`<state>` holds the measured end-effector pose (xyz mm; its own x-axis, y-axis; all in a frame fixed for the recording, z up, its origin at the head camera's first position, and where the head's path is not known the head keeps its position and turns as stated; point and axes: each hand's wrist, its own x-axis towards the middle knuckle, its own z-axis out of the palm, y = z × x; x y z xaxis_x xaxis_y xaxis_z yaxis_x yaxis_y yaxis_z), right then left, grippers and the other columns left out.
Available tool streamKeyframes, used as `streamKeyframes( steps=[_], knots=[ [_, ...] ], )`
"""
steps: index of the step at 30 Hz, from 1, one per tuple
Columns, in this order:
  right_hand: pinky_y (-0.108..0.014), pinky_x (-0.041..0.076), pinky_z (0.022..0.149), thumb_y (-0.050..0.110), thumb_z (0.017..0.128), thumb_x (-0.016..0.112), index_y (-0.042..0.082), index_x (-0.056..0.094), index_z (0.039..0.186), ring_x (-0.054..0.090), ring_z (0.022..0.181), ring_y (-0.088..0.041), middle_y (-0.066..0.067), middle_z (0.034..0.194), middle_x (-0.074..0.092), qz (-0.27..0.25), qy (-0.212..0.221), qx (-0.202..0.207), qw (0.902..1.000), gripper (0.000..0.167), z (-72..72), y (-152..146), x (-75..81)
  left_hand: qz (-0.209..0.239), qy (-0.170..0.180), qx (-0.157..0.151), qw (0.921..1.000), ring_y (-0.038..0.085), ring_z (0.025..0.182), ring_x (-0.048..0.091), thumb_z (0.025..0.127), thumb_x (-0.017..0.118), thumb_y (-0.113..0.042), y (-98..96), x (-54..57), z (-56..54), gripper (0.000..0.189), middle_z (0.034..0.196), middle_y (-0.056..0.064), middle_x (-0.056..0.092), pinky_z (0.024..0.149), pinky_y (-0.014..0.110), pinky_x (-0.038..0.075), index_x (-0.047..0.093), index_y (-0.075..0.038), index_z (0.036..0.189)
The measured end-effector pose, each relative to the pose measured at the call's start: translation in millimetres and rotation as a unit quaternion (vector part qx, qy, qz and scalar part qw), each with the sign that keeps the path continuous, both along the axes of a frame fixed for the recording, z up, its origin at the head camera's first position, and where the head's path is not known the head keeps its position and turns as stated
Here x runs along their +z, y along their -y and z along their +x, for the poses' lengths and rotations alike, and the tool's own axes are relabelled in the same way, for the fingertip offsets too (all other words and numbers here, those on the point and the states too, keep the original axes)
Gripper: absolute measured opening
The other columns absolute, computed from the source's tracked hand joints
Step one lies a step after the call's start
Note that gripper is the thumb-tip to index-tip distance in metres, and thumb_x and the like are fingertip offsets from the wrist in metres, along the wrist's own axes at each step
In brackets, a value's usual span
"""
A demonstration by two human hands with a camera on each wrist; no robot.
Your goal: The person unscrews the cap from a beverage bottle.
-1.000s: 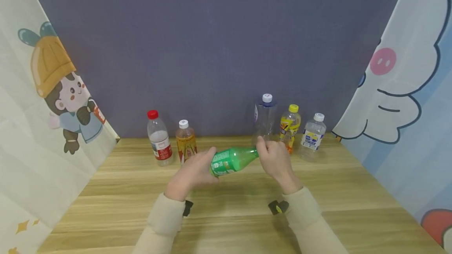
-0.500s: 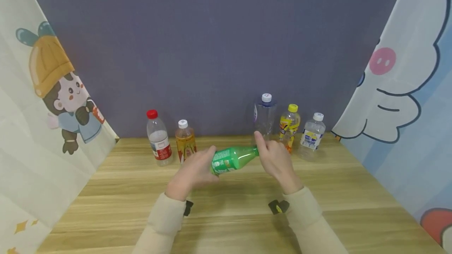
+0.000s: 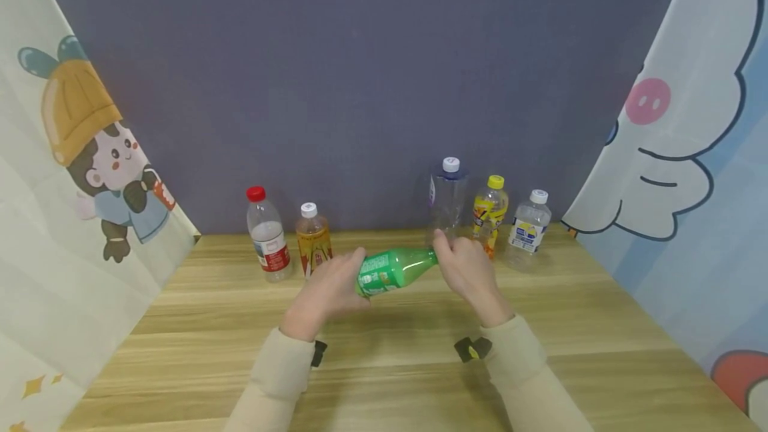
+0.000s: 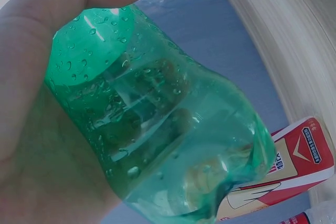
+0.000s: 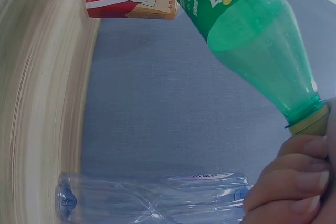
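Observation:
A green plastic bottle [image 3: 393,271] is held tilted above the table, its neck towards the right and slightly raised. My left hand [image 3: 327,293] grips its lower body. In the left wrist view, water drops show on the walls of the bottle [image 4: 152,93], and the thumb crosses its label end. My right hand [image 3: 471,275] is at the neck end, covering the top in the head view. The right wrist view shows its curled fingers [image 5: 294,182] around a yellowish cap [image 5: 310,121], which sits on the bottle's mouth.
Behind my left hand stand a red-capped clear bottle [image 3: 268,235] and an orange-labelled bottle [image 3: 314,239]. Behind my right hand are a tall clear bottle [image 3: 448,202], a yellow-capped bottle [image 3: 489,215] and a white-capped bottle [image 3: 528,232]. A grey panel [image 3: 360,85] borders the wooden table [image 3: 384,379].
My right thumb rose off the cap end half a second ago and is lower again now. The green bottle stays in nearly the same position, and the left hand keeps its grip.

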<state>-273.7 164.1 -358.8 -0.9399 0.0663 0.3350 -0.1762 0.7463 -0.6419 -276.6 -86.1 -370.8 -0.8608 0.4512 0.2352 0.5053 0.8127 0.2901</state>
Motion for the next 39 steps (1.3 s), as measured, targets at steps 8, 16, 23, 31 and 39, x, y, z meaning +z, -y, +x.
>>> streamKeyframes(
  steps=[8, 16, 23, 31, 39],
  knots=[
    [-0.033, 0.029, 0.045, 0.041, 0.104, 0.040, 0.016, 0.036, 0.049, 0.029, 0.043, -0.015, 0.005, 0.044, 0.033, -0.020, -0.063, 0.019, 0.9977, 0.060, 0.1, -0.1, -0.1, 0.015, 0.018, -0.006, 0.9997, 0.013, 0.078, 0.057, 0.065, 0.092, -0.021, 0.6, 0.3, -0.1, 0.065, 0.090, -0.004, 0.060, 0.070, 0.035, 0.051, 0.054, -0.014, 0.117],
    [-0.025, 0.020, 0.041, 0.027, 0.101, 0.046, 0.018, 0.034, 0.048, 0.023, 0.041, -0.008, 0.010, 0.042, 0.029, -0.035, -0.138, 0.062, 0.9879, 0.056, 0.4, -0.1, -2.4, 0.040, 0.043, -0.017, 0.9981, 0.013, 0.080, 0.058, 0.066, 0.091, -0.020, 1.2, 0.7, 0.4, 0.065, 0.092, -0.004, 0.060, 0.070, 0.034, 0.052, 0.053, -0.014, 0.118],
    [-0.025, 0.021, 0.041, 0.024, 0.100, 0.047, 0.018, 0.035, 0.049, 0.025, 0.042, -0.007, 0.010, 0.043, 0.029, -0.027, -0.168, 0.076, 0.9824, 0.053, -0.7, -1.2, -4.6, 0.047, 0.046, -0.020, 0.9976, 0.013, 0.081, 0.058, 0.065, 0.091, -0.019, 1.7, 1.0, 0.4, 0.066, 0.093, -0.004, 0.061, 0.070, 0.034, 0.052, 0.053, -0.014, 0.119],
    [-0.035, 0.033, 0.051, 0.056, 0.105, 0.035, 0.015, 0.039, 0.054, 0.034, 0.047, -0.016, 0.003, 0.050, 0.036, -0.026, -0.046, 0.023, 0.9983, 0.065, 2.7, -0.2, -1.0, 0.007, -0.007, -0.002, 0.9999, 0.014, 0.077, 0.057, 0.063, 0.092, -0.020, 0.5, 1.8, -2.1, 0.065, 0.089, -0.003, 0.059, 0.070, 0.035, 0.051, 0.054, -0.013, 0.116],
    [-0.036, 0.035, 0.052, 0.069, 0.101, 0.028, 0.014, 0.041, 0.056, 0.039, 0.049, -0.019, 0.000, 0.053, 0.040, -0.014, 0.016, -0.012, 0.9997, 0.072, 4.0, 2.0, 3.2, -0.017, -0.017, 0.003, 0.9997, 0.017, 0.082, 0.060, 0.065, 0.092, -0.025, 0.1, -0.3, -2.7, 0.067, 0.094, -0.001, 0.061, 0.074, 0.038, 0.053, 0.055, -0.011, 0.119]
  ],
)
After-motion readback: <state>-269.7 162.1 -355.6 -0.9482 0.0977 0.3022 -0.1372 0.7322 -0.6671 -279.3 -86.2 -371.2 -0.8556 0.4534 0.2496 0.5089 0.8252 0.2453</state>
